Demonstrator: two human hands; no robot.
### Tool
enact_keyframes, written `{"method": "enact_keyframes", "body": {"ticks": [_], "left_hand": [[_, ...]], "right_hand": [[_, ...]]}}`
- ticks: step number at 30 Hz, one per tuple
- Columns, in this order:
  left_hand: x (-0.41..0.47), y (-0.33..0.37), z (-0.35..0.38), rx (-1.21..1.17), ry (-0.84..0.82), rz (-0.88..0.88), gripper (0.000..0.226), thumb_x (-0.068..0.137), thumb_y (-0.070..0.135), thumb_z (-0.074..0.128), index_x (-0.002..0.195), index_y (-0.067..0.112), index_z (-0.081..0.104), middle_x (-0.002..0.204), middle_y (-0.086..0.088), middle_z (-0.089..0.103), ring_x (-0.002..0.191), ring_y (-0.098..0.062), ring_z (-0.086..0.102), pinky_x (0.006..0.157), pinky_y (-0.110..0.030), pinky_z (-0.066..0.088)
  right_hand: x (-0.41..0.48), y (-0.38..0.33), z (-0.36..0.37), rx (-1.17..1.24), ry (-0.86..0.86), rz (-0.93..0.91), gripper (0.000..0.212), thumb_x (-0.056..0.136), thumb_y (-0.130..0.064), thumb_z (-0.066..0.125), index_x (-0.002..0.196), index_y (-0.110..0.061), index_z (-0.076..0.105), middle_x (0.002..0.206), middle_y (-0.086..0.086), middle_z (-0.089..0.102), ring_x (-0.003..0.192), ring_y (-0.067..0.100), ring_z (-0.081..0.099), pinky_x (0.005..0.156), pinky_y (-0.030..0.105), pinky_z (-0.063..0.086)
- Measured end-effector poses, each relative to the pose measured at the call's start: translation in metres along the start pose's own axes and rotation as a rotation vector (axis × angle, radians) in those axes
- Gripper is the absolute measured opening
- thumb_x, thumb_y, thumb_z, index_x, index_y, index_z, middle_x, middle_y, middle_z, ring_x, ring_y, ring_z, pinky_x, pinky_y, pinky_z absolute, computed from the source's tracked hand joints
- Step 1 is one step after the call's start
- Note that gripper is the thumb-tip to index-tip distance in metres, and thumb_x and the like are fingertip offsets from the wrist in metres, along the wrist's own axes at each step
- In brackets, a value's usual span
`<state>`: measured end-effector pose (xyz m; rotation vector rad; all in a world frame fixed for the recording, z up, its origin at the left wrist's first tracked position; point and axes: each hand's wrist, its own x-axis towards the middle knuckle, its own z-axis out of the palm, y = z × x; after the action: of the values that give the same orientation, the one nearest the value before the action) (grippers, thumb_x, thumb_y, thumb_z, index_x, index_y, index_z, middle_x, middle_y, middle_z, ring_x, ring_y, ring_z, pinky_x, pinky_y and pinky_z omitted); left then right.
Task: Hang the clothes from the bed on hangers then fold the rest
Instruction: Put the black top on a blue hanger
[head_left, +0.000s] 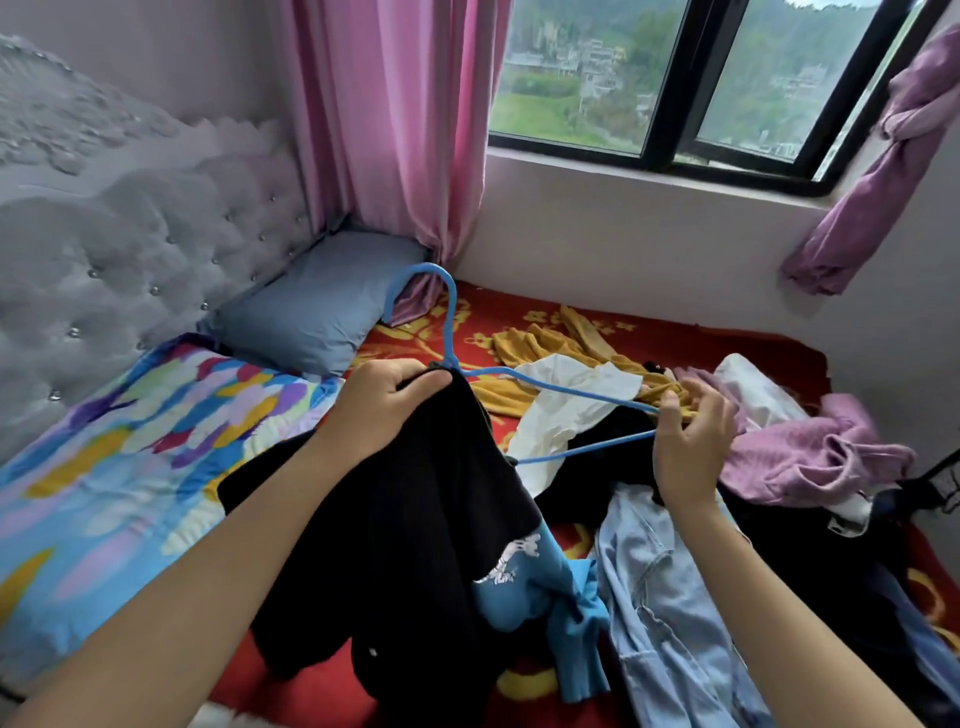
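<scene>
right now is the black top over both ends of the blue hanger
No: the black top covers only the blue hanger's left end, under the left hand; the right end is bare, pinched by the right hand.

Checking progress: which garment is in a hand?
The black-and-blue garment, gripped by the left hand against the blue plastic hanger; the others lie loose on the bed.

Left hand gripping garment, right hand pinching hanger
</scene>
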<state>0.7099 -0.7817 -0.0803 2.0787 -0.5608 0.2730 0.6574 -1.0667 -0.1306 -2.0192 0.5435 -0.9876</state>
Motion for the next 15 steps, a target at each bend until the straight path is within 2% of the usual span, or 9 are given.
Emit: {"method": "enact_keyframes", "body": {"ticks": [2,4,6,9,11,13,15], "left_hand": [[0.003,0.002,-0.003,-0.012,0.02,0.011,0.028,0.089,0.018,0.062,0.064,0.004,0.061,0.056,-0.001,0.053,0.054,-0.001,0.043,0.057,-0.026,0.032],[0.008,0.005,-0.005,0.011,0.026,0.022,0.027,0.089,0.02,0.062,0.069,0.002,0.064,0.059,-0.005,0.054,0.054,-0.001,0.043,0.058,-0.026,0.033],[0.012,0.008,-0.009,0.013,0.042,0.015,0.025,0.09,0.021,0.061,0.068,0.009,0.065,0.059,0.001,0.056,0.054,-0.001,0.044,0.057,-0.021,0.033],[0.019,0.015,-0.014,-0.038,0.092,-0.011,0.032,0.091,0.022,0.06,0.059,0.026,0.057,0.046,0.019,0.051,0.049,0.005,0.046,0.05,-0.009,0.032],[0.022,0.021,-0.015,-0.064,0.113,-0.011,0.032,0.091,0.021,0.06,0.059,0.029,0.056,0.044,0.022,0.05,0.048,0.007,0.047,0.05,-0.007,0.032],[0.025,0.026,-0.016,-0.11,0.13,0.001,0.032,0.09,0.019,0.06,0.06,0.028,0.058,0.044,0.021,0.05,0.047,0.008,0.047,0.049,-0.005,0.032],[0.025,0.029,-0.019,-0.173,0.124,0.022,0.034,0.09,0.018,0.06,0.059,0.03,0.061,0.044,0.021,0.051,0.046,0.008,0.046,0.047,-0.004,0.032]], "right_hand": [[-0.011,0.007,0.006,0.215,-0.066,0.27,0.035,0.088,-0.013,0.05,0.122,-0.009,0.047,0.108,0.02,0.054,0.1,0.029,0.052,0.092,0.035,0.037],[-0.027,0.006,0.014,0.314,-0.178,0.318,0.056,0.087,0.001,0.051,0.138,-0.016,0.034,0.094,0.01,0.058,0.083,0.019,0.056,0.08,0.032,0.043],[-0.038,0.004,0.02,0.35,-0.163,0.315,0.063,0.087,0.004,0.049,0.142,-0.015,0.027,0.088,0.003,0.06,0.083,0.014,0.057,0.078,0.025,0.044],[-0.043,-0.002,0.028,0.55,-0.074,0.482,0.038,0.087,0.007,0.042,0.12,-0.01,0.039,0.083,0.004,0.063,0.077,0.015,0.059,0.071,0.025,0.046],[-0.051,-0.007,0.034,0.587,-0.196,0.521,0.029,0.086,0.011,0.04,0.104,-0.01,0.047,0.086,0.007,0.064,0.077,0.014,0.061,0.07,0.024,0.046],[-0.061,-0.013,0.039,0.591,-0.379,0.428,0.035,0.084,0.016,0.042,0.095,-0.014,0.057,0.092,0.008,0.066,0.083,0.009,0.063,0.074,0.019,0.045],[-0.062,-0.025,0.044,0.666,-0.506,0.356,0.038,0.083,0.017,0.045,0.095,-0.013,0.065,0.099,0.01,0.066,0.088,0.007,0.064,0.076,0.015,0.048]]}}
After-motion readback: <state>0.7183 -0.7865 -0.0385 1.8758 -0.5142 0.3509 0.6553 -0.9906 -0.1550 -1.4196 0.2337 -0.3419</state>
